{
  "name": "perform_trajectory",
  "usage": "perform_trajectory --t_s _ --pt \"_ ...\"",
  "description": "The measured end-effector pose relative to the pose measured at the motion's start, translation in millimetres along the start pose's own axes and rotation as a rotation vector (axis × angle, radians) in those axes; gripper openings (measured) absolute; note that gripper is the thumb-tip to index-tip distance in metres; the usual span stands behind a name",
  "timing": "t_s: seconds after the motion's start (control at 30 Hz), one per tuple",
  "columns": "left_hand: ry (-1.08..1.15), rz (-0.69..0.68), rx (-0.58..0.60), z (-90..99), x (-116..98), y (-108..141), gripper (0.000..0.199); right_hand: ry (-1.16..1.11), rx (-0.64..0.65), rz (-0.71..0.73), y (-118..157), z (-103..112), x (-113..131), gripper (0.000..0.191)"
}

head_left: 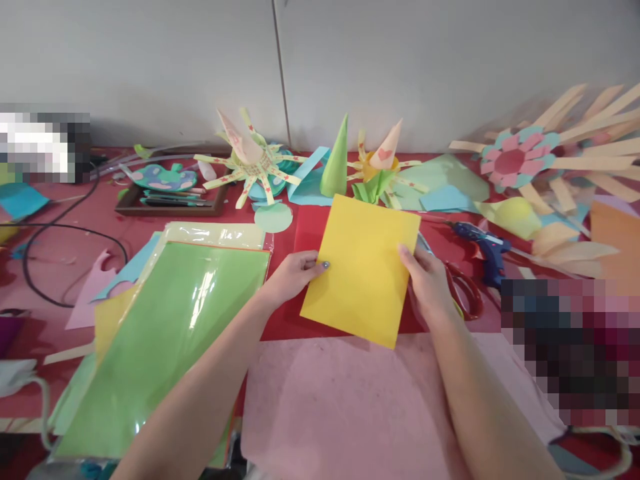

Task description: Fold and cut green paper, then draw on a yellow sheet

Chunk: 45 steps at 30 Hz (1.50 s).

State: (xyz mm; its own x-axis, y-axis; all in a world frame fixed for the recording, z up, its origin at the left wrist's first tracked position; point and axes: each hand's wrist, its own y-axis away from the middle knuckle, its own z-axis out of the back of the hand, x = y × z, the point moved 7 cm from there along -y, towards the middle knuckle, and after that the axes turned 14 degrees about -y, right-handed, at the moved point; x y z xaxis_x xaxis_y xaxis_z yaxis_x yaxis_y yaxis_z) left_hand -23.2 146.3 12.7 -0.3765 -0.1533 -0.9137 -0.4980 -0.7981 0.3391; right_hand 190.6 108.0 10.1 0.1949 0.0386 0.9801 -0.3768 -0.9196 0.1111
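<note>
A rectangular sheet of yellow paper (363,270) is held up, slightly tilted, over the red tabletop. My left hand (299,275) pinches its left edge, thumb on top. At the right edge, my right hand (427,279) grips it the same way, with the thumb on the front and the fingers behind. Below the yellow sheet lies a large pink sheet (340,407). Red-handled scissors (467,293) rest just right of my right hand, partly hidden by it. Left of my left hand is a clear plastic pack of green paper (200,307).
A blue glue gun (483,247) lies at the right. Along the wall stand a green paper cone (338,160) and paper crafts with strips (253,160). A brown tray (170,209) holds pens. A black cable (30,267) loops at the left.
</note>
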Motion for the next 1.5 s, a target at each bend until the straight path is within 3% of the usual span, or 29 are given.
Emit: perform_trajectory --t_s 0.07,0.13,0.37,0.63,0.9,1.5 --pt "-0.011 -0.004 0.107 -9.4 -3.4 2.7 0.03 0.006 -0.038 0.003 -2.3 5.5 -2.3 0.033" --pt "-0.009 0.0 0.136 -12.6 -4.4 3.4 0.031 0.031 -0.041 -0.044 -2.6 5.8 -7.1 0.034" --pt "-0.043 0.006 -0.258 15.4 7.6 -5.1 0.031 0.04 0.112 -0.169 6.4 -13.8 -12.1 0.034" --pt "-0.012 0.023 -0.216 8.7 4.7 -3.7 0.029 0.097 -0.006 -0.063 1.6 -0.5 -6.1 0.035" --pt "-0.048 0.049 -0.43 22.8 9.5 -0.8 0.032 0.142 0.052 -0.064 2.3 -3.5 -12.4 0.043" --pt "-0.04 0.024 -0.397 19.5 12.0 -3.5 0.027 0.155 0.065 -0.076 3.1 -5.1 -11.5 0.038"
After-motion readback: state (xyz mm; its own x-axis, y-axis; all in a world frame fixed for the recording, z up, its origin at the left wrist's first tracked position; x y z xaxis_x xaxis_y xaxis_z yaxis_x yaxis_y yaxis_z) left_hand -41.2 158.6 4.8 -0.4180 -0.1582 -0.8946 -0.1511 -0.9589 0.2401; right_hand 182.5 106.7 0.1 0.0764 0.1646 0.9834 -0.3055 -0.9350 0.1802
